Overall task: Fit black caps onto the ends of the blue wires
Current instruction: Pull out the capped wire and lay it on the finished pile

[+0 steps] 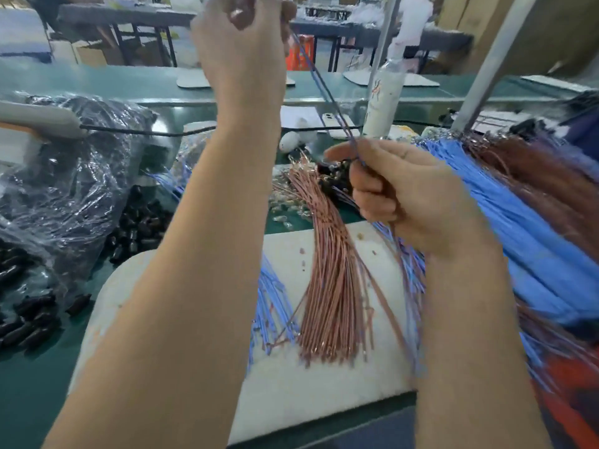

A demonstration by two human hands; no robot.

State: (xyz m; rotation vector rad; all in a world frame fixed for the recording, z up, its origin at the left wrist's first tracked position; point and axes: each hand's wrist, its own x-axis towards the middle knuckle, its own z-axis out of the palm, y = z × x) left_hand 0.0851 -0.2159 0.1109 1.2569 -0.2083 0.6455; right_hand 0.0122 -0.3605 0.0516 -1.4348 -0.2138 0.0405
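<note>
Head view, the only one here. Left hand [240, 37] way up at top centre, fingers curled in, pinching the top end of a single blue wire [324, 82]. Cap on that end or not, can't tell, too blurry. Wire taut, slanting down to the right hand [411, 196] at centre right. Right hand closed round a bunch of wires, thumb and forefinger nipping the taut one, dark capped ends [337, 179] poking out just left of the knuckles. Loose black caps [139, 228] heaped at centre left beside a clear bag [64, 176]. Big blue wire bundle [505, 228] fanned along the right edge, copper-coloured wires [330, 280] spread on the white pad [291, 400] at lower centre.

Possible trouble, just guessing:
- Pulling too hard, dragging neighbours out of the bunch and tangling them with the copper ones below.
- A sloppy top pinch, letting the wire whip back.
- A half-seated cap popping off under the tension.
</note>
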